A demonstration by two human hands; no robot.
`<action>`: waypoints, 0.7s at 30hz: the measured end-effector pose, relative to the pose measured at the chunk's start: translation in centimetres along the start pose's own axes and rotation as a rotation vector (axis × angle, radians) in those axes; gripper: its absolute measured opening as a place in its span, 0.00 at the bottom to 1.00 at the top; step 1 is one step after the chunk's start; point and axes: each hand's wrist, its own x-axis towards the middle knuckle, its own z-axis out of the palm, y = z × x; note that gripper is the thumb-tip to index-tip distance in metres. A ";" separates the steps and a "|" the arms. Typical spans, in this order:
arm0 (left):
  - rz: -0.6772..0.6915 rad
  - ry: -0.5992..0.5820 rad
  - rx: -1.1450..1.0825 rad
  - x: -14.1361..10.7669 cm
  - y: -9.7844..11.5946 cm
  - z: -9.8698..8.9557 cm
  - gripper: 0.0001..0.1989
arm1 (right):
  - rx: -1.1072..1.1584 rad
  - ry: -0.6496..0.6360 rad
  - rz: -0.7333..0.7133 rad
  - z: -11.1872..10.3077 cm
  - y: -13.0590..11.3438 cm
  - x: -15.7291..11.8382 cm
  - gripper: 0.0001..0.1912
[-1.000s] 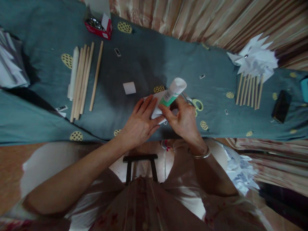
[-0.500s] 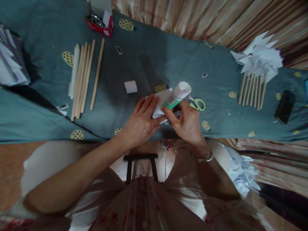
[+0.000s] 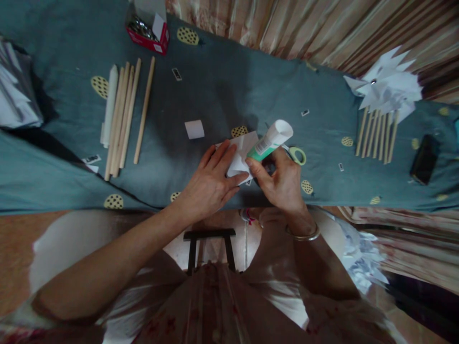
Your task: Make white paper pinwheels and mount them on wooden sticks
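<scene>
In my right hand (image 3: 281, 181) is a large white and green glue stick (image 3: 271, 139), tilted up to the right. Its lower end is at the right side of a folded piece of white paper (image 3: 243, 160); my fingers partly hide that end. My left hand (image 3: 210, 179) lies on the paper's left side with its fingers stretched out, pressing it to the tablecloth. Beyond my right hand, a pair of scissors (image 3: 298, 155) with pale green handles shows in part. A small white paper piece (image 3: 194, 129) lies farther off to the left.
Several wooden sticks (image 3: 144, 112) and a whitish rod (image 3: 111, 105) lie left. A red box (image 3: 148, 36) of metal pieces stands behind them. Stacked paper (image 3: 17, 91) is at far left. White paper pinwheels (image 3: 389, 88) on sticks and a black phone (image 3: 425, 159) lie right.
My right hand and the glue stick have shifted slightly to the right, uncovering more of the paper. My left hand stays in place on the paper.
</scene>
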 end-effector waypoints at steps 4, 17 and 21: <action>0.010 -0.004 0.006 0.0 0.0 0.0 0.16 | -0.008 0.018 -0.015 0.0 0.0 0.2 0.13; 0.010 0.012 0.000 0.0 0.2 0.0 0.16 | 0.016 -0.004 0.016 0.2 0.1 0.9 0.14; 0.013 0.012 0.005 -0.1 0.1 0.0 0.16 | 0.007 0.014 -0.003 0.3 0.0 1.0 0.14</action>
